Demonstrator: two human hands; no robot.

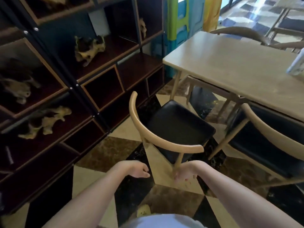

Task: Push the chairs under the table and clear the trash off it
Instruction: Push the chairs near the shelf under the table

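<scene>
A chair (166,142) with a curved light-wood backrest and black seat stands pulled out from the beige table (230,69), angled toward its near-left corner. My left hand (139,170) hovers just below and in front of the backrest, fingers loosely curled, holding nothing. My right hand (185,174) is palm-up beside the chair's rear post, fingers apart, empty. A second similar chair (269,137) sits to the right, partly under the table. A white-blue packet or bottle (297,65) lies on the table at the right edge of view.
A dark shelving unit (69,83) with animal figures fills the left side, close to the chair. More chairs (243,32) stand behind the table. Colourful plastic panels (184,22) rise beyond it. The floor is patterned tile.
</scene>
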